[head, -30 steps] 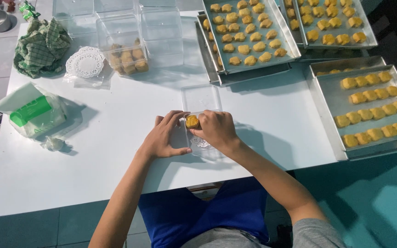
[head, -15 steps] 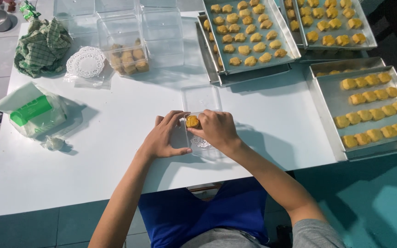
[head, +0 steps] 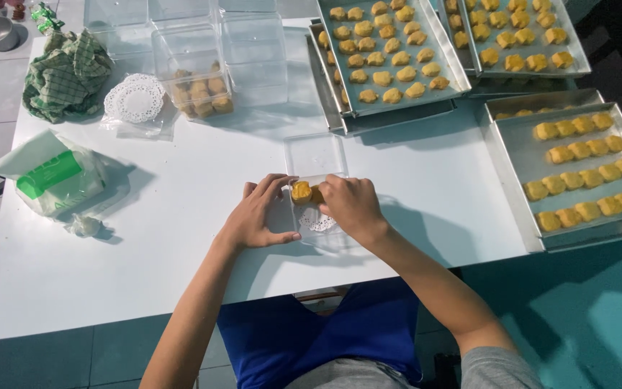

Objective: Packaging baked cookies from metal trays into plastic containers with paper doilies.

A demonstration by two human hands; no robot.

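Presently, left hand flat beside clear box, fingers spread, steadying its wall. Right hand curled over box, fingertips pinching second yellow cookie next to first cookie.

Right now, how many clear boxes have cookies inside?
2: one clear box at the table's far left-centre, partly filled, and one clear box between the left hand and right hand. Other boxes look empty.

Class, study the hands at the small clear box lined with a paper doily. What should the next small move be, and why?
Probably release the second cookie beside the first cookie and draw the right hand back. That hand is at the clear box, the left hand steadies its side, and most of the doily is bare, so more cookies are likely needed.
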